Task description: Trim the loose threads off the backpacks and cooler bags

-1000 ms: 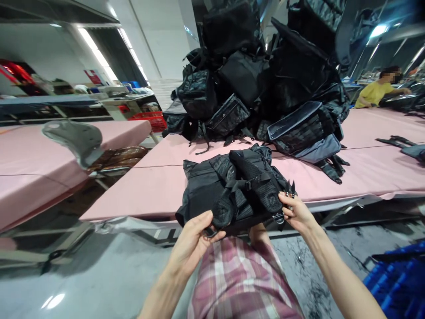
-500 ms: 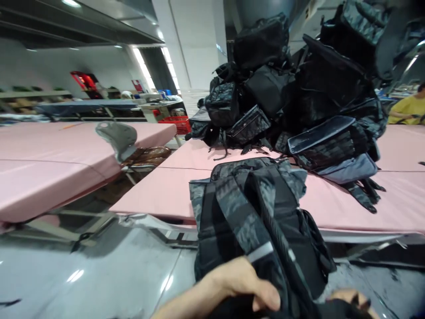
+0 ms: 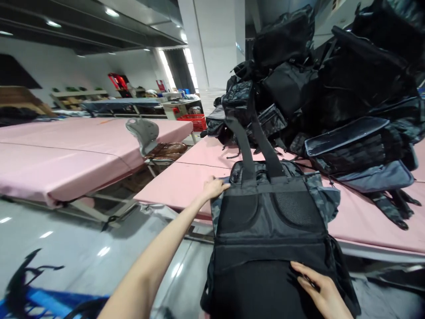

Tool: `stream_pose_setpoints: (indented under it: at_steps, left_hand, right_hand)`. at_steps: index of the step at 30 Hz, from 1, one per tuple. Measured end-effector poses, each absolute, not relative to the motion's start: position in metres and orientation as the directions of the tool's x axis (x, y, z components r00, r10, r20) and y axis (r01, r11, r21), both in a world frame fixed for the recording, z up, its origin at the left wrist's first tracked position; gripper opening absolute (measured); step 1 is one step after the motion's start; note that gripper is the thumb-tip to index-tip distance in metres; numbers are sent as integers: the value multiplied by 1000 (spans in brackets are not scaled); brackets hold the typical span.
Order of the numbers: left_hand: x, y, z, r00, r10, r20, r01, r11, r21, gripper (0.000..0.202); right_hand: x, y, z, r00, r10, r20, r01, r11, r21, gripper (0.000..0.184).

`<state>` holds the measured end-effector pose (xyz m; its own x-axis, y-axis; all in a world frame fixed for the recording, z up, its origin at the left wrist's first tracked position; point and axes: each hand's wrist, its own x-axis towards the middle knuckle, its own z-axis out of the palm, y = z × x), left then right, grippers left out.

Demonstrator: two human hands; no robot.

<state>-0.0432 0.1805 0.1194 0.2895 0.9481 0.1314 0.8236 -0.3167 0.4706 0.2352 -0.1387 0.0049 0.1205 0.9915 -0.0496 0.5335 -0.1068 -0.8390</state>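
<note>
A black and grey camouflage backpack (image 3: 265, 212) lies with its back panel up, over the front edge of the pink table. Its two shoulder straps point away from me, raised toward the pile behind. My left hand (image 3: 215, 188) is closed on the side edge near the backpack's upper left corner. Over the lower black panel is my right hand (image 3: 320, 285), fingers curled around something small and dark that I cannot make out; its fingertips are at the panel's surface.
A big heap of similar backpacks (image 3: 352, 84) covers the back and right of the table. To the left stand another pink table (image 3: 66, 137) and a grey chair (image 3: 144, 133). A blue frame or crate (image 3: 49, 301) with black straps is at the lower left.
The shoulder straps have been flipped away from me, exposing the back panel. My left hand has moved from the straps to the upper left edge; my right hand has come up onto the lower panel.
</note>
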Motion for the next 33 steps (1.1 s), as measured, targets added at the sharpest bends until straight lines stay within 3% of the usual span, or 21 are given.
stream_pose_setpoints:
  at_steps: [2, 4, 8, 10, 13, 17, 22, 28, 33]
  left_hand:
    - [-51, 172, 101, 249, 964, 90, 774, -254, 580, 29]
    - [-56, 168, 99, 241, 970, 34, 683, -194, 704, 30]
    - [-61, 163, 115, 277, 961, -2, 184, -51, 982, 31]
    - [-60, 158, 121, 275, 961, -24, -88, 50, 995, 28]
    - [-58, 152, 123, 274, 961, -40, -238, 108, 965, 24]
    - [-57, 150, 121, 233, 970, -63, -349, 144, 926, 21]
    - [-57, 152, 118, 225, 971, -83, -396, 170, 902, 21]
    - [-57, 151, 116, 225, 974, -36, -398, 126, 909, 14]
    - [-57, 150, 118, 230, 970, -75, -336, 151, 930, 14]
  right_hand:
    - [242, -137, 22, 130, 986, -100, 461, -150, -875, 35]
    - [251, -131, 46, 214, 975, -63, 456, -157, -876, 39]
    - [269, -107, 92, 443, 872, 209, 668, -165, -726, 53]
    - [275, -89, 107, 489, 815, 311, 738, -197, -645, 58]
    - [279, -57, 118, 493, 746, 448, 805, -195, -561, 42]
    - [281, -19, 120, 387, 701, 599, 890, -113, -442, 28]
    - [283, 7, 117, 288, 732, 617, 939, -89, -333, 22]
    - [280, 13, 115, 416, 763, 494, 841, -117, -528, 21]
    - [272, 29, 112, 378, 786, 489, 853, -91, -514, 22]
